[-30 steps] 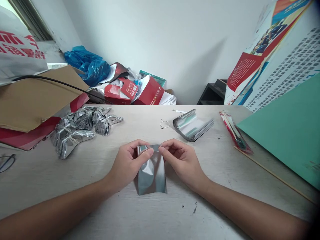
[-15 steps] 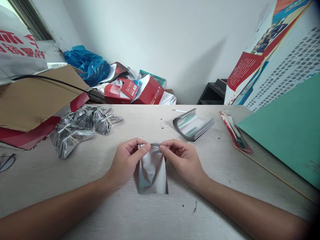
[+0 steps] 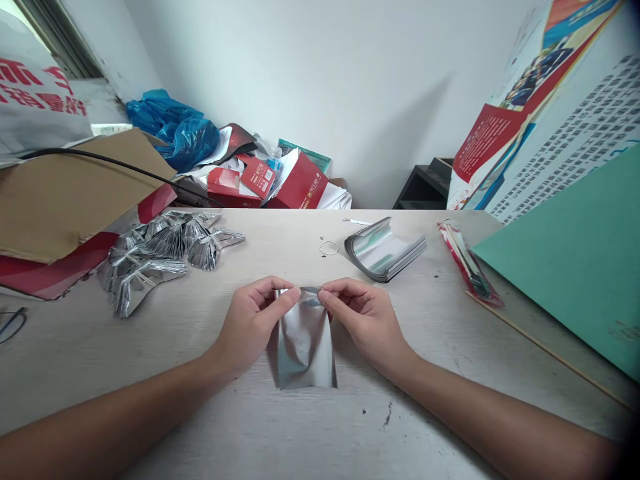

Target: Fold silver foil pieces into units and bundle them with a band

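A silver foil pouch (image 3: pixel 306 347) lies in front of me, its far edge raised between my fingers. My left hand (image 3: pixel 257 320) pinches the upper left corner between thumb and fingers. At the upper right corner, my right hand (image 3: pixel 367 320) grips it the same way. Beyond my right hand rests a curved stack of silver pouches (image 3: pixel 384 250). A thin pale rubber band (image 3: pixel 329 248) lies just left of that stack. Several tied bundles of foil pouches (image 3: pixel 150 257), fanned out at their ends, are piled at the left.
A cardboard flap (image 3: pixel 75 200) with a black cable (image 3: pixel 115 162) juts in from the left. On the right are a red plastic packet (image 3: pixel 470 263), a thin wooden stick (image 3: pixel 545 347) and a green board (image 3: pixel 575 260). Red boxes (image 3: pixel 300 183) stand behind the table's far edge.
Both hands keep their pinch on the pouch and have hardly moved. The whole view has shifted very slightly.
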`<state>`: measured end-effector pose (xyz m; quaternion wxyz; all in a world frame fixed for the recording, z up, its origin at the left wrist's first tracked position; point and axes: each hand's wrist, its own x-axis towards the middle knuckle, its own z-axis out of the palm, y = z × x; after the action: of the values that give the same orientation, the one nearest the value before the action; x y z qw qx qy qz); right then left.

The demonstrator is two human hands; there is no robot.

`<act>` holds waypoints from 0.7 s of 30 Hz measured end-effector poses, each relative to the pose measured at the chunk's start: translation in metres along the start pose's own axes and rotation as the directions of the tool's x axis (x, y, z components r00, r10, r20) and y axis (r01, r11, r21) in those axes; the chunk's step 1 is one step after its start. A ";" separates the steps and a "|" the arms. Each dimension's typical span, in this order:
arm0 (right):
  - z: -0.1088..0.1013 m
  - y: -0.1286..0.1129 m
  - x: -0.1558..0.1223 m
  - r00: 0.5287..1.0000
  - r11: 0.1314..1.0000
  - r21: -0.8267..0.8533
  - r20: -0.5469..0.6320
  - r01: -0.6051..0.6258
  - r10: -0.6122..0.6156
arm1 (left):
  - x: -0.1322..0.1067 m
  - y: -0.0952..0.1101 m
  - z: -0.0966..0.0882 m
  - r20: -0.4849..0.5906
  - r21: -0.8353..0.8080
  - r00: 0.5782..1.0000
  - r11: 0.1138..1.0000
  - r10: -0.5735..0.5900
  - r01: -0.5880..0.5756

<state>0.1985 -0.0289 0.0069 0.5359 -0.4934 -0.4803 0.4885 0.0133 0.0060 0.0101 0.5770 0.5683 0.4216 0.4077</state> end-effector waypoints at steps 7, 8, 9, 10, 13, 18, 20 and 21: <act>-0.001 0.001 0.002 0.999 1.000 0.018 -0.033 0.009 -0.009 | 0.000 0.000 0.000 0.036 -0.121 0.999 0.992 -0.030 0.034; -0.001 0.001 0.002 0.999 1.000 0.020 -0.047 0.014 -0.014 | 0.000 0.000 0.000 0.054 -0.146 0.998 0.989 -0.028 0.035; -0.001 0.001 0.003 0.998 1.000 0.025 -0.060 0.017 -0.016 | 0.001 0.000 0.000 0.077 -0.164 0.997 0.986 -0.025 0.037; -0.001 0.002 0.003 0.997 0.999 0.033 -0.074 0.017 -0.014 | 0.001 0.000 0.000 0.099 -0.173 0.995 0.984 -0.024 0.041; -0.002 0.002 0.004 0.995 0.999 0.049 -0.098 0.008 -0.003 | 0.002 0.000 -0.001 0.122 -0.179 0.991 0.981 -0.047 0.069; -0.003 0.001 0.004 0.997 0.998 0.052 -0.075 0.019 -0.015 | 0.003 0.002 -0.001 0.077 -0.202 0.993 0.974 -0.090 0.104; -0.003 0.001 0.004 0.998 0.998 0.059 -0.069 0.014 -0.010 | 0.004 0.003 -0.002 0.058 -0.189 0.993 0.976 -0.103 0.112; -0.003 0.001 0.003 0.998 0.998 0.059 -0.067 0.011 -0.007 | 0.004 0.003 -0.002 0.046 -0.182 0.993 0.977 -0.108 0.114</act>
<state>0.2015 -0.0256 0.0060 0.5683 -0.4911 -0.4497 0.4833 0.0127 0.0104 0.0127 0.6565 0.4952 0.4027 0.4020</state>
